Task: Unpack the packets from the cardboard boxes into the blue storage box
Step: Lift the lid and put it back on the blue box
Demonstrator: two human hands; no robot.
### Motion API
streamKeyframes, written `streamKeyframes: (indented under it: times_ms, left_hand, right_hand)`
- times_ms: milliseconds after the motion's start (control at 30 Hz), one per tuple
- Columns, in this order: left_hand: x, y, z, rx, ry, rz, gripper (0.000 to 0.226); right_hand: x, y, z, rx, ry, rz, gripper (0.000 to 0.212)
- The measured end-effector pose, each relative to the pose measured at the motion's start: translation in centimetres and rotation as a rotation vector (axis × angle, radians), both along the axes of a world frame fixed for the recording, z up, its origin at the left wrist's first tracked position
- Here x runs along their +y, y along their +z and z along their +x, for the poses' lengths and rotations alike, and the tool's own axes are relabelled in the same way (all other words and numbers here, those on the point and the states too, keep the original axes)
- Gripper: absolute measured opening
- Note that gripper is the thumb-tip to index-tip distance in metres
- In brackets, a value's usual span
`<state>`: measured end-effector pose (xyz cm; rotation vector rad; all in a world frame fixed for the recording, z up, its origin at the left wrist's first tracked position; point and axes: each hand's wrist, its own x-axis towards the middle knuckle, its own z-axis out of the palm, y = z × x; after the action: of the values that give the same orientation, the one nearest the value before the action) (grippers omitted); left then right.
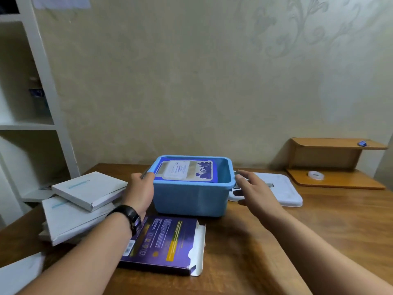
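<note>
The blue storage box [189, 199] stands in the middle of the wooden table. A blue and white packet [187, 170] lies flat inside it, near the top. My left hand [141, 191] grips the box's left rim and side. My right hand [254, 189] hovers with relaxed fingers just right of the box's right rim, its fingertips close to the handle. A flat purple cardboard box [163, 243] lies in front of the storage box, its white end flap open. My left forearm crosses over its left part.
Two white flat cardboard boxes [85, 190] are stacked at the left of the table. A white lid-like tray [276, 190] lies right of the storage box. A wooden riser [331, 165] with a tape roll [316, 175] stands at the back right; a white shelf unit [32, 103] is at left.
</note>
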<state>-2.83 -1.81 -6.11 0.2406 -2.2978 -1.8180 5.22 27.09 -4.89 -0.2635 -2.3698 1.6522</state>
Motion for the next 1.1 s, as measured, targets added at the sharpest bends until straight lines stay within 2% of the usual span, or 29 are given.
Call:
streamKeyframes:
  times_ms: [67,167,267,333,400,467,533,600,700,833,967,1033,1100]
  left_hand:
    - [-0.1,-0.2,0.7,0.053,0.004,0.019,0.059]
    - [-0.7,-0.2,0.8,0.069,-0.068,0.069,0.070]
    - [-0.8,0.1,0.2,0.141,0.033,0.015,0.064]
    - [-0.5,0.7,0.0,0.199,0.126,-0.034,0.060]
    - [-0.2,1.2,-0.5,0.242,0.120,-0.080,0.066]
    - [0.4,1.3,-1.2,0.242,0.070,-0.114,0.068]
    - [1.1,0.9,-1.9,0.226,0.039,-0.120,0.057]
    - [1.5,0.6,-2.1,0.209,0.048,-0.136,0.044]
    - [1.3,0.3,-2.2,0.195,0.054,-0.151,0.044]
    - [1.2,0.5,-2.4,0.182,0.049,-0.168,0.045]
    - [1.4,1.0,-2.1,0.158,0.030,-0.220,0.050]
    - [1.7,1.8,-1.7,0.149,0.013,-0.272,0.055]
    - [2.3,2.9,-1.0,0.181,0.032,-0.353,0.058]
  right_hand:
    - [1.6,-0.6,-0.1,0.023,-0.035,0.037,0.042]
    - [6.9,-1.7,-1.5,-0.006,-0.312,0.258,0.040]
    - [13.4,-2.9,-3.8,-0.263,-0.530,0.457,0.050]
    - [15.5,-3.6,-4.8,-0.471,-0.549,0.556,0.060]
    - [16.0,-4.1,-5.7,-0.575,-0.522,0.639,0.067]
    - [16.5,-4.5,-7.0,-0.604,-0.539,0.621,0.071]
    - [16.8,-4.7,-8.0,-0.642,-0.570,0.555,0.070]
    - [17.1,-4.7,-8.7,-0.653,-0.589,0.493,0.060]
    - [17.0,-4.5,-8.8,-0.567,-0.614,0.323,0.046]
    - [16.8,-3.8,-7.9,-0.406,-0.593,0.037,0.048]
    - [16.0,-1.9,-5.7,-0.255,-0.509,-0.212,0.031]
    - [15.1,0.3,-4.2,-0.087,-0.444,-0.191,0.032]
    - [13.8,2.9,-2.9,0.105,-0.429,0.049,0.039]
